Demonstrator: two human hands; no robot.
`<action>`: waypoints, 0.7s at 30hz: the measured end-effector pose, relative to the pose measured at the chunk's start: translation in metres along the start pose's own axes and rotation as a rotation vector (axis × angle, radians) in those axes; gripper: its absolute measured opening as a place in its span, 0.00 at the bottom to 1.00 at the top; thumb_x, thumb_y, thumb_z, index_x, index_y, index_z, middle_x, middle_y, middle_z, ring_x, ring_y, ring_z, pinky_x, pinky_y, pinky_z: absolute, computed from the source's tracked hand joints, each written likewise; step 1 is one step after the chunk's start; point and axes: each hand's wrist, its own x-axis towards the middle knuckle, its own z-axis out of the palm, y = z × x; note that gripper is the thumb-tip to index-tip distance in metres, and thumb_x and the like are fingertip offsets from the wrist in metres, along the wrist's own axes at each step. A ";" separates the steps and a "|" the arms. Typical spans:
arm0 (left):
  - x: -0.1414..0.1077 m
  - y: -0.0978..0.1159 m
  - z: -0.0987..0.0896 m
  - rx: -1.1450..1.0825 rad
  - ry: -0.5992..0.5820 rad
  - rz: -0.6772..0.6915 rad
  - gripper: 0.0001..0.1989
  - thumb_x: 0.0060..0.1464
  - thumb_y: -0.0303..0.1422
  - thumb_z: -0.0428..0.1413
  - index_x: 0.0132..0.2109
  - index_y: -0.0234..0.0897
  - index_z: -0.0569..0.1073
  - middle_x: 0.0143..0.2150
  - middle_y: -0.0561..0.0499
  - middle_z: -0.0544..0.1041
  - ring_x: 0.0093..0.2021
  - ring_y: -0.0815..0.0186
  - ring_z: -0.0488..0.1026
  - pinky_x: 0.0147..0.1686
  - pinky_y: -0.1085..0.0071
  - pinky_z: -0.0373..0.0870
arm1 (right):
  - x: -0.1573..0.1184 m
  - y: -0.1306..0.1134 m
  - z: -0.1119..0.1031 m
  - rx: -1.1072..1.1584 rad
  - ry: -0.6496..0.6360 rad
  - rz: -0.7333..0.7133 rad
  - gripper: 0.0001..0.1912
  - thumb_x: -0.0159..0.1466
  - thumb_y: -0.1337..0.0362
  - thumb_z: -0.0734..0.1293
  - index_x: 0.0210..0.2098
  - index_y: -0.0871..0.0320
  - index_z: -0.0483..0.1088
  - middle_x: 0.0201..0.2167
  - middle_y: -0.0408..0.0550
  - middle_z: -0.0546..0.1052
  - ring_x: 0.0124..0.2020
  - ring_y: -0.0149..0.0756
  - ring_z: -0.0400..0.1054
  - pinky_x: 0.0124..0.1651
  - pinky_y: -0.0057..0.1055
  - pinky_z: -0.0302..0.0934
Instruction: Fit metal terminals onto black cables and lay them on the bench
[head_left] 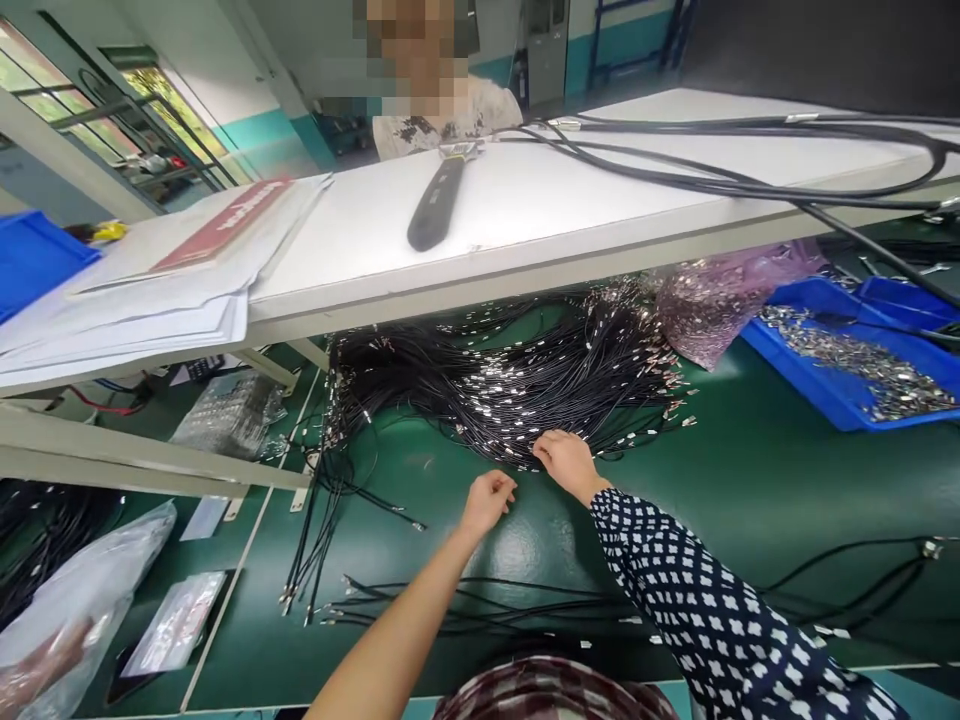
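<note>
A large bundle of thin black cables [480, 385] with small metal ends lies on the green table [360, 630] under the shelf. My right hand [566, 462] is at the bundle's front edge, its fingers curled together at the cables; what they pinch is too small to make out. Just left of it and slightly nearer to me, my left hand [489, 500] hovers over the green surface with thumb and fingertips close together. Whether anything thin is between them cannot be seen. Loose cables [525, 592] lie between the bundle and my body.
Above the bundle runs a white shelf [360, 250] with a dark-handled tool [439, 205], papers [217, 240] and thick cables. Blue bins [810, 385] of metal parts and a pink bag [705, 310] sit right. Another person's hand [49, 660] touches a plastic bag at lower left.
</note>
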 end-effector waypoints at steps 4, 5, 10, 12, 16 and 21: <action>-0.005 0.001 0.001 -0.056 -0.014 -0.004 0.12 0.61 0.37 0.53 0.44 0.31 0.71 0.37 0.50 0.74 0.31 0.69 0.72 0.31 0.69 0.73 | 0.000 -0.013 0.004 -0.008 0.001 0.006 0.09 0.67 0.63 0.65 0.44 0.61 0.70 0.43 0.49 0.72 0.46 0.41 0.67 0.50 0.44 0.63; -0.007 0.001 0.001 -0.070 -0.016 -0.007 0.11 0.61 0.37 0.53 0.44 0.31 0.71 0.36 0.50 0.74 0.31 0.69 0.72 0.30 0.70 0.73 | 0.000 -0.016 0.005 -0.002 -0.002 0.009 0.09 0.67 0.63 0.65 0.44 0.61 0.70 0.43 0.49 0.72 0.46 0.40 0.67 0.51 0.44 0.63; -0.019 0.001 -0.001 -0.161 -0.032 -0.024 0.11 0.61 0.36 0.53 0.43 0.31 0.71 0.35 0.51 0.74 0.29 0.70 0.71 0.29 0.71 0.72 | -0.003 -0.017 -0.003 0.084 0.004 0.045 0.09 0.68 0.62 0.64 0.42 0.61 0.71 0.42 0.49 0.73 0.44 0.39 0.68 0.51 0.43 0.63; -0.024 0.003 -0.002 -0.216 -0.041 -0.033 0.11 0.61 0.36 0.54 0.42 0.31 0.71 0.35 0.51 0.74 0.30 0.70 0.71 0.29 0.71 0.72 | -0.004 -0.017 -0.008 0.136 0.013 0.074 0.09 0.68 0.61 0.64 0.42 0.61 0.70 0.41 0.49 0.73 0.42 0.38 0.69 0.48 0.42 0.64; -0.033 0.015 -0.005 -0.382 -0.050 -0.036 0.13 0.61 0.39 0.53 0.42 0.31 0.71 0.34 0.51 0.73 0.29 0.70 0.71 0.29 0.70 0.72 | -0.011 -0.028 -0.013 0.278 -0.029 0.049 0.10 0.67 0.60 0.64 0.40 0.62 0.69 0.33 0.45 0.73 0.33 0.33 0.69 0.39 0.34 0.66; -0.039 0.038 -0.022 -0.672 -0.054 0.002 0.19 0.62 0.45 0.49 0.47 0.32 0.70 0.39 0.48 0.75 0.33 0.67 0.73 0.33 0.67 0.72 | -0.057 -0.060 -0.028 0.394 -0.081 -0.043 0.08 0.69 0.60 0.60 0.37 0.57 0.67 0.23 0.38 0.70 0.25 0.29 0.65 0.30 0.25 0.57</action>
